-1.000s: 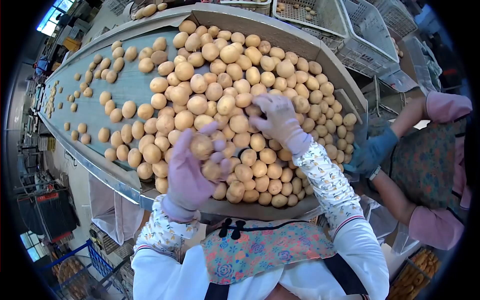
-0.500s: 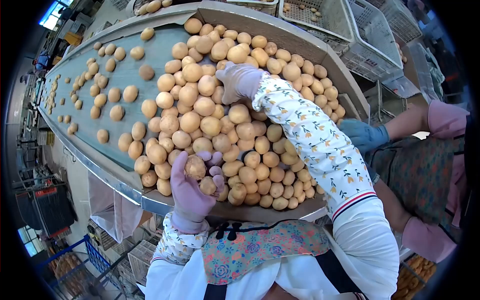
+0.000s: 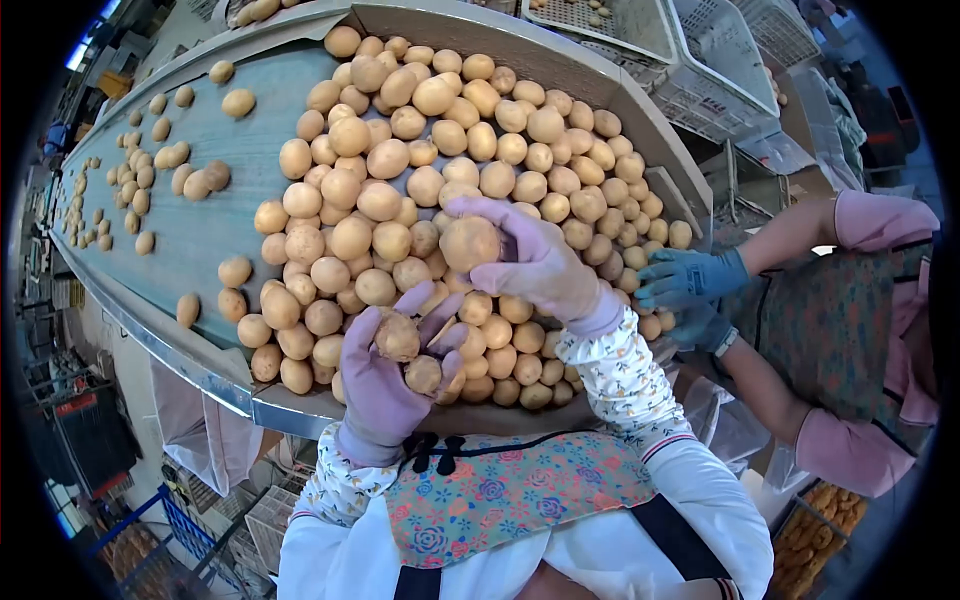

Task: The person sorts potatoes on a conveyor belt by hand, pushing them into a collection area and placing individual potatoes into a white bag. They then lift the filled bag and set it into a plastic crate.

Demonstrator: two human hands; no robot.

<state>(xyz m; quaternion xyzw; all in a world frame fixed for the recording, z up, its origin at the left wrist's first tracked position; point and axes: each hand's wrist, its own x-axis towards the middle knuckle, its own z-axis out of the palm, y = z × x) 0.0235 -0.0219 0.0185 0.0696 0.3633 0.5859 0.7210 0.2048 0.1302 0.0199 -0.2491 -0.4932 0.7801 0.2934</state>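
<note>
My left hand [image 3: 385, 385], in a pale purple glove, is palm up at the near edge of the potato pile, its fingers curled round two rough, brownish potatoes [image 3: 397, 337]. To its upper right, my right hand [image 3: 540, 262], gloved alike, grips a larger round potato [image 3: 470, 244] between thumb and fingers, above the pile. Many pale yellow potatoes [image 3: 350, 238] lie heaped beneath and around both hands.
The green belt [image 3: 120, 215] carries scattered potatoes at the left. A metal rim [image 3: 215, 388] borders it. White crates [image 3: 710, 75] stand at the upper right. A co-worker's blue-gloved hands [image 3: 693, 277] are at the pile's right end.
My right hand has come back from the far part of the pile toward my left hand, now with a potato in its grip. The co-worker's second gloved hand has come into clearer view.
</note>
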